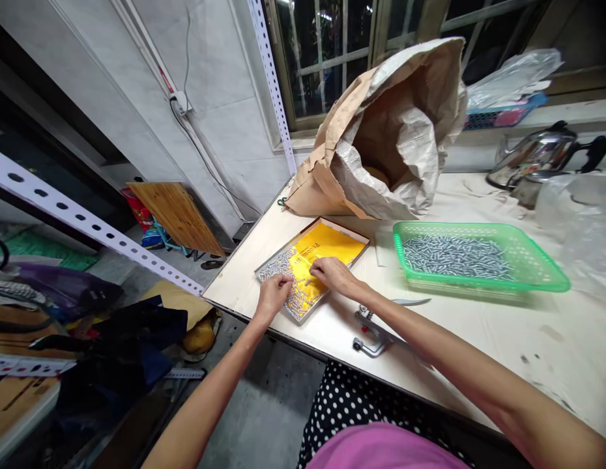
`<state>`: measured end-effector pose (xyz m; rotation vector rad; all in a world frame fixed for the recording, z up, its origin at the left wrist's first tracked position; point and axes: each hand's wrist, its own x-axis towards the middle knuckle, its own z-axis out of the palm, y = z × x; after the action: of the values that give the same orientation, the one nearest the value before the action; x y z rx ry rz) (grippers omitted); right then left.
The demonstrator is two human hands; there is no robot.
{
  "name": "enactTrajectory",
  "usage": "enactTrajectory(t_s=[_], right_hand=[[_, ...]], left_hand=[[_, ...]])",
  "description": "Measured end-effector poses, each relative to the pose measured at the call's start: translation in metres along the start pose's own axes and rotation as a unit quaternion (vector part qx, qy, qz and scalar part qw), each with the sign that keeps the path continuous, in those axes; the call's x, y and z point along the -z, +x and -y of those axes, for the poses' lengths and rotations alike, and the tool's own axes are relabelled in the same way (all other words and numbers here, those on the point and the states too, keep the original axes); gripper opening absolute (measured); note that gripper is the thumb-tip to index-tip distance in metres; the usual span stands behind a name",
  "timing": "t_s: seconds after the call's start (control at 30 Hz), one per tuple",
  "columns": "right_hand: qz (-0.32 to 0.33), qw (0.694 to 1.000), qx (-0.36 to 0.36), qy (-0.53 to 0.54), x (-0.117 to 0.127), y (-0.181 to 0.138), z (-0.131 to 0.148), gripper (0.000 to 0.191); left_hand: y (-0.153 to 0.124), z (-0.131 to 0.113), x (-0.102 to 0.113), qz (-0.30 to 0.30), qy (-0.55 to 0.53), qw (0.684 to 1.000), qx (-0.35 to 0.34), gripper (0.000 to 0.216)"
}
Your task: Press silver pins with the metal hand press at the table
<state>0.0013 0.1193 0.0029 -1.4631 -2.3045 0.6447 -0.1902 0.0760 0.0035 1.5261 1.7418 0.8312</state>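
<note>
A shallow tray [360,251] lies at the table's near left, lined with a yellow printed sheet [332,242]. Small silvery metal pins [277,266] are heaped in its left end and scattered along its near side. My left hand [274,296] is over the tray's near left edge, fingers pinched together. Over the yellow sheet, my right hand [332,275] is also closed in a pinch, close to some loose pins. Whatever either hand holds is too small to make out.
A green plastic basket [542,277] of similar metal pieces stands to the right. Below my right forearm lies a metal clamp-like tool [374,339]. Behind are a large open paper sack [327,163] and a metal kettle [532,153]. A perforated metal post [274,78] rises at the table's back corner.
</note>
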Motion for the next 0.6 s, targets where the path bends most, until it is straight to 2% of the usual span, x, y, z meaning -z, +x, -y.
enactTrajectory(t_s=[0.13,0.27,0.47,0.6], right_hand=[[0.063,0.996,0.000,-0.063,-0.006,0.004,0.009,0.022],[0.083,0.994,0.010,-0.076,-0.021,0.015,0.020,0.024],[0.045,0.999,-0.012,-0.005,-0.024,0.024,0.022,0.018],[-0.009,0.995,-0.017,0.100,-0.012,0.022,0.024,0.008]], left_hand=[[-0.004,0.006,-0.002,-0.011,0.055,0.998,-0.036,0.014],[-0.005,0.004,-0.001,-0.017,0.048,0.998,-0.045,0.012],[-0.006,0.002,0.003,-0.022,-0.024,0.999,-0.012,0.010],[0.000,0.002,-0.003,0.001,-0.148,0.989,0.033,0.032]])
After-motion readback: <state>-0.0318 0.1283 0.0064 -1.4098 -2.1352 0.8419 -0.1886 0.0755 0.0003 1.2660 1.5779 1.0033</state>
